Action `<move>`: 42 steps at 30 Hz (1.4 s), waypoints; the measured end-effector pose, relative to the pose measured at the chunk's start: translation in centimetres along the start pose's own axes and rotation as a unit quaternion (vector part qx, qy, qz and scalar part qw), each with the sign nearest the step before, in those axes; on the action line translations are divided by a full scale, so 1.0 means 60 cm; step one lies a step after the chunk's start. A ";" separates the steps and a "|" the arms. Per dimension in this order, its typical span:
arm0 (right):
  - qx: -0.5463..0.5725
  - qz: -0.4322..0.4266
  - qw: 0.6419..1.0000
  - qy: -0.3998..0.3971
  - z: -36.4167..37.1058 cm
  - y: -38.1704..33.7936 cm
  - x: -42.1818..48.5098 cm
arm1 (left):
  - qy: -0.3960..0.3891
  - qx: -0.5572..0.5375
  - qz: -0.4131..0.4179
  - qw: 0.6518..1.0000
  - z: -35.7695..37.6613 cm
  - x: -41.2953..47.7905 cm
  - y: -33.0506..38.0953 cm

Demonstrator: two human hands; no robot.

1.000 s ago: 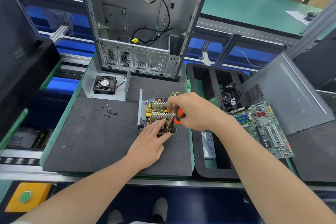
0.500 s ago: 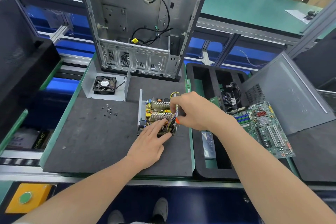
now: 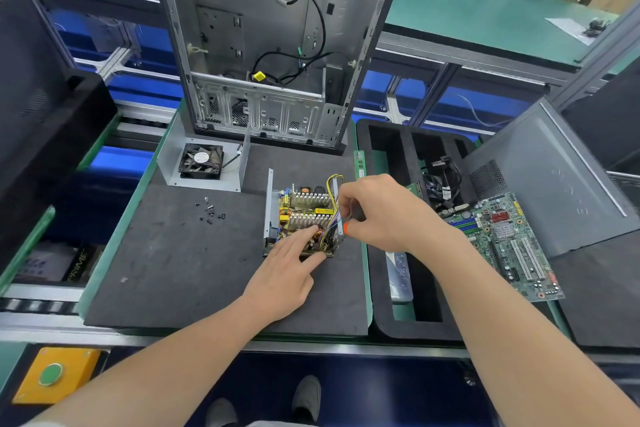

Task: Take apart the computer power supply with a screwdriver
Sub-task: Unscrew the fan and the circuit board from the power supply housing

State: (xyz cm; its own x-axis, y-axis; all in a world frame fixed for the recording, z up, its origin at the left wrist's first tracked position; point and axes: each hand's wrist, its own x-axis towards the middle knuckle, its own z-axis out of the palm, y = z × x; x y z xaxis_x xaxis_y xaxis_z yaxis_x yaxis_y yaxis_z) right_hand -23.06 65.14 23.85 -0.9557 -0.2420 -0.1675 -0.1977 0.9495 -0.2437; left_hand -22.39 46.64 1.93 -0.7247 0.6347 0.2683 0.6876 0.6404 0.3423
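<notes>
Pressing open power supply (image 3: 306,205) down on worktop (image 3: 173,253) with straight-fingered left hand (image 3: 284,274), gripping orange-handled screwdriver (image 3: 345,227) in right hand (image 3: 384,211) beside its wires.

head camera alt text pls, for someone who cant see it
A person's left hand presses on an opened power supply on a dark foam mat, while the right hand grips an orange-handled screwdriver at its wired right edge. Loose screws lie to the left, an open computer case stands behind, and a motherboard lies to the right.
</notes>
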 end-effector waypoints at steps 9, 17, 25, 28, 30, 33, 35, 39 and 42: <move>0.037 0.005 0.999 -0.006 -0.007 -0.011 -0.013 | 0.084 -0.058 -0.010 0.995 0.003 0.000 -0.002; 0.048 -0.009 0.999 -0.012 -0.003 -0.021 -0.017 | 0.099 -0.082 -0.001 0.992 0.003 -0.002 -0.002; 0.055 -0.008 0.998 -0.008 -0.001 -0.021 -0.018 | 0.127 -0.028 -0.006 0.992 0.010 0.002 0.002; 0.067 -0.005 0.998 0.012 -0.006 -0.019 -0.018 | 0.135 -0.029 -0.024 0.990 0.008 0.000 0.006; 0.072 -0.004 0.997 0.027 -0.012 -0.017 -0.016 | 0.142 -0.041 -0.025 0.989 0.004 -0.007 0.005; 0.053 -0.004 0.998 0.046 -0.021 -0.015 -0.008 | 0.123 -0.032 -0.005 0.992 -0.013 -0.032 -0.005; 0.054 -0.005 0.997 0.059 -0.023 -0.018 -0.001 | 0.100 -0.024 -0.008 0.995 -0.029 -0.057 -0.022; 0.064 -0.005 0.996 0.064 -0.019 -0.033 0.016 | 0.092 0.007 -0.065 0.994 -0.070 -0.093 -0.084; 0.063 -0.006 0.996 0.064 -0.012 -0.047 0.027 | 0.135 0.035 -0.142 0.980 -0.101 -0.096 -0.134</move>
State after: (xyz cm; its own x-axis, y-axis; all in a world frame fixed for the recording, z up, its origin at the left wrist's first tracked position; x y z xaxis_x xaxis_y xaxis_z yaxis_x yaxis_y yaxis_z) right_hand -24.18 62.22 24.95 -0.9750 -0.2184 -0.0416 -0.1887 0.9119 -0.3643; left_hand -24.02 35.22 3.12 -0.8667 0.2947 0.4026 0.4505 0.8090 0.3776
